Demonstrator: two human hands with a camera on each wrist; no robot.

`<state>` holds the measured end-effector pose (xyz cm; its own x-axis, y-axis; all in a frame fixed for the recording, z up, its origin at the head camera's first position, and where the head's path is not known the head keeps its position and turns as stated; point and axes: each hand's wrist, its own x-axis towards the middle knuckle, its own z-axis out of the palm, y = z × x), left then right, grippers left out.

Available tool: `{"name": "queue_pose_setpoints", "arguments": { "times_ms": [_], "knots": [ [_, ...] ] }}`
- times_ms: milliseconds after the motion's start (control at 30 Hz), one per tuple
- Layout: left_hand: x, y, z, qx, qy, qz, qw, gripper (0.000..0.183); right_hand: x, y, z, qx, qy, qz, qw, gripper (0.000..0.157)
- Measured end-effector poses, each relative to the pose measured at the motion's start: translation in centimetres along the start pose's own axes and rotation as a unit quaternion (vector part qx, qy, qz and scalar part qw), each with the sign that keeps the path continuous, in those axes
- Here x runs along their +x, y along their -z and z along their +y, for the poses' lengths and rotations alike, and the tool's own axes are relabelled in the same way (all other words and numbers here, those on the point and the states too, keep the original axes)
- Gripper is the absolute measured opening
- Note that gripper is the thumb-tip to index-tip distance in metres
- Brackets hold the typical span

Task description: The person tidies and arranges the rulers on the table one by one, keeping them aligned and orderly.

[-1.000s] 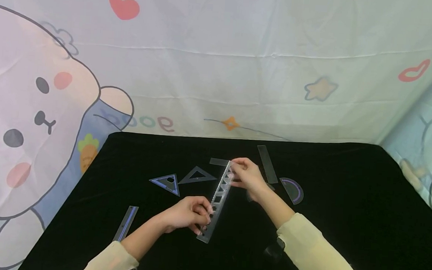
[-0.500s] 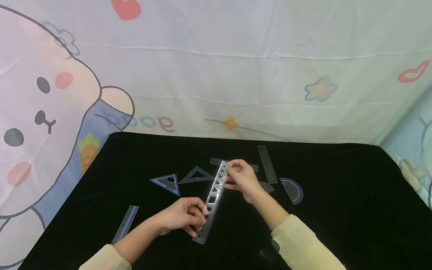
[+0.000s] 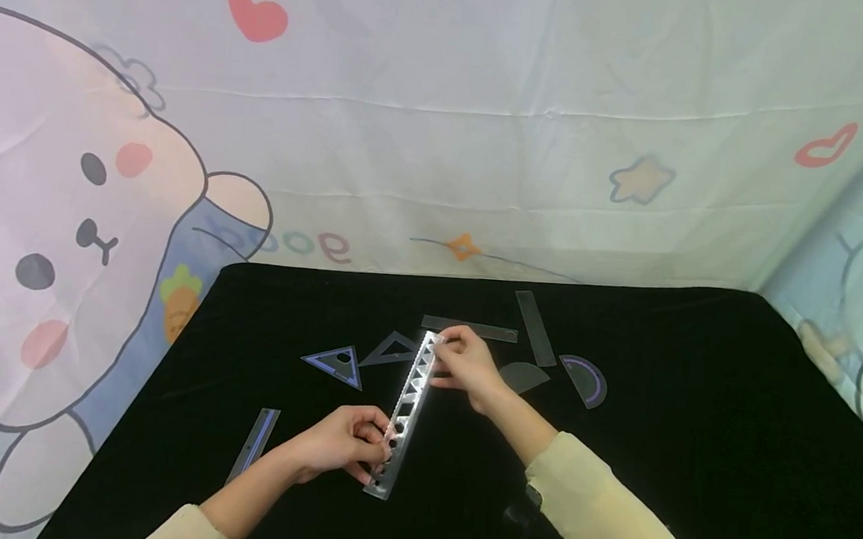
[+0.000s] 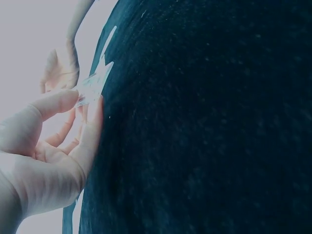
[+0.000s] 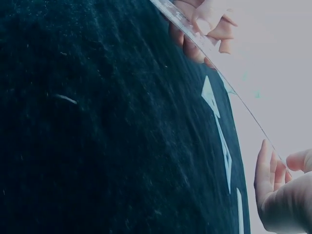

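A clear stencil ruler [image 3: 409, 401] with cut-out shapes slants between my two hands, its far end higher in the head view. My left hand [image 3: 348, 441] pinches it near the lower end, thumb against fingers. At the upper end my right hand [image 3: 466, 365] pinches its right edge. In the left wrist view the ruler [image 4: 95, 84] is seen nearly end-on between thumb and fingers. The right wrist view shows the ruler [image 5: 195, 41] as a thin line running from one hand to the other. A set square [image 3: 390, 350] is partly hidden behind it.
On the black cloth [image 3: 673, 470] lie a blue-marked triangle [image 3: 336, 366], a plain ruler [image 3: 487, 332], another ruler [image 3: 536, 329], a clear protractor [image 3: 524, 378] and a purple-marked protractor [image 3: 584, 381]. A blue-striped ruler [image 3: 254, 442] lies beside my left forearm. A printed curtain [image 3: 439, 161] hangs behind.
Both hands have carried the stencil ruler left and slightly toward me. The plain ruler and clear protractor behind my right hand now show more fully.
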<state>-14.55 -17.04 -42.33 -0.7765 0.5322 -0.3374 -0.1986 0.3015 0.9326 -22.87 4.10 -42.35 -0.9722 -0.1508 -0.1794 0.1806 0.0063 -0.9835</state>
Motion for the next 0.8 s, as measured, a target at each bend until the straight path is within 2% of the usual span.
{"name": "queue_pose_setpoints", "arguments": {
  "times_ms": [433, 800],
  "knots": [
    [-1.9, 0.7, -0.7, 0.018, 0.012, 0.034, 0.9992, 0.028, 0.0, -2.4, 0.9, 0.006, 0.014, -0.015, 1.0, 0.025],
    [-3.9, 1.8, -0.7, 0.033, 0.036, 0.038, 0.9981, 0.027, 0.2, -4.6, 1.5, 0.003, 0.008, -0.031, 0.999, 0.024]
  ]
}}
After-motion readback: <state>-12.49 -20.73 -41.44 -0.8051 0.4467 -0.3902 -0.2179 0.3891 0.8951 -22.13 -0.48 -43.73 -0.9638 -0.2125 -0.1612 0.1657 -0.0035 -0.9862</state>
